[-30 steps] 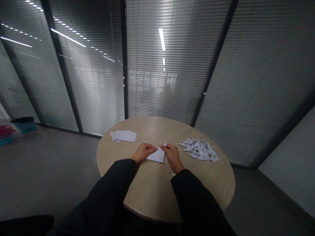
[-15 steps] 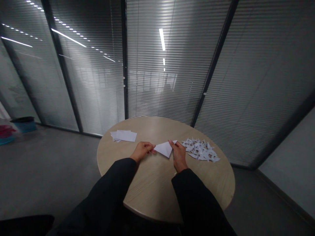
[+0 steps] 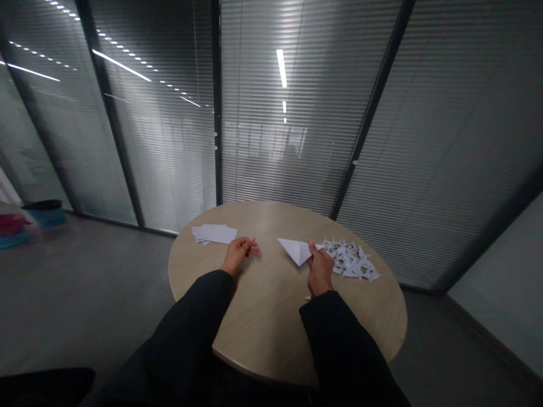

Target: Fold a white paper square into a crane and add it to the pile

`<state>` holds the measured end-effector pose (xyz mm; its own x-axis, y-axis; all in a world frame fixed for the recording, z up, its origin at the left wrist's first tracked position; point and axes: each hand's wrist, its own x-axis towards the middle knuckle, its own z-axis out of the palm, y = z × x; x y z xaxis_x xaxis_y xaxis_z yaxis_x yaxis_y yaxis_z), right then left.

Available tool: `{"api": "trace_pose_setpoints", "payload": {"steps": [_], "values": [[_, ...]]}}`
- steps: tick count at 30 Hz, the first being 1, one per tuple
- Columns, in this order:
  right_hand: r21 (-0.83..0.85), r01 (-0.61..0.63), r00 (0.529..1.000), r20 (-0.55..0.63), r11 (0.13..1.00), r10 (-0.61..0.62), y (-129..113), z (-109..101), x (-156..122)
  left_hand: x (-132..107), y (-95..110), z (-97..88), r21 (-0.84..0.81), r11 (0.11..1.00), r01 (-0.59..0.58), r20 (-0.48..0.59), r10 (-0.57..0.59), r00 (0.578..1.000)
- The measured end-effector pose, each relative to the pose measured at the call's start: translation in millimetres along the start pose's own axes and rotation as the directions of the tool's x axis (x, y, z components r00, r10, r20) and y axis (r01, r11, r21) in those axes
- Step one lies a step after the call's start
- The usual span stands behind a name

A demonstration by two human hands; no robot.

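Note:
My right hand (image 3: 321,270) pinches a white paper folded into a triangle (image 3: 296,250) and holds it just above the round wooden table (image 3: 263,316), right beside a pile of several folded white paper pieces (image 3: 352,260). My left hand (image 3: 238,254) rests on the table to the left, its fingers curled in with nothing visible in them. It lies close to a small stack of flat white sheets (image 3: 213,233). Both my arms are in dark sleeves.
Glass walls with shut blinds and dark frames stand behind the table. Grey floor surrounds it. Blue and red containers (image 3: 25,217) sit on the floor at the far left.
My left hand has let go of the folded paper and drawn left. My right hand has carried the triangle to the right, toward the pile of folded pieces.

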<state>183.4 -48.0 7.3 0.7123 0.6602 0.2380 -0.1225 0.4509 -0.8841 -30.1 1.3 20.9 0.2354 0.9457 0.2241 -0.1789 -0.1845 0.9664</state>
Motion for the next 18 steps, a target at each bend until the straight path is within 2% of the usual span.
{"api": "trace_pose_setpoints", "payload": {"steps": [2,4,6,9,14,18], "values": [[0.054,-0.101,0.995,-0.017,0.993,0.102,1,0,0,0,0,-0.1,-0.024,0.999,0.033,-0.015,-0.034,0.999],[0.099,-0.165,0.985,0.075,0.981,0.158,2,5,-4,-4,0,4.2,-0.054,0.995,0.078,0.094,-0.073,0.993],[0.135,-0.197,0.97,0.173,0.971,0.172,1,10,-12,-10,1,10.9,-0.1,0.993,0.064,0.241,-0.038,0.97],[0.06,-0.223,0.94,0.278,0.973,0.198,-4,18,-23,-18,3,18.7,-0.082,0.993,0.08,0.36,-0.045,0.932],[-0.008,-0.265,0.888,0.388,0.964,0.247,-18,23,-37,-18,5,19.6,-0.006,1.0,0.027,0.3,-0.024,0.954],[0.016,-0.263,0.907,0.345,0.965,0.241,-20,22,-36,-14,2,17.9,0.036,0.998,0.051,0.232,-0.058,0.971]]}}
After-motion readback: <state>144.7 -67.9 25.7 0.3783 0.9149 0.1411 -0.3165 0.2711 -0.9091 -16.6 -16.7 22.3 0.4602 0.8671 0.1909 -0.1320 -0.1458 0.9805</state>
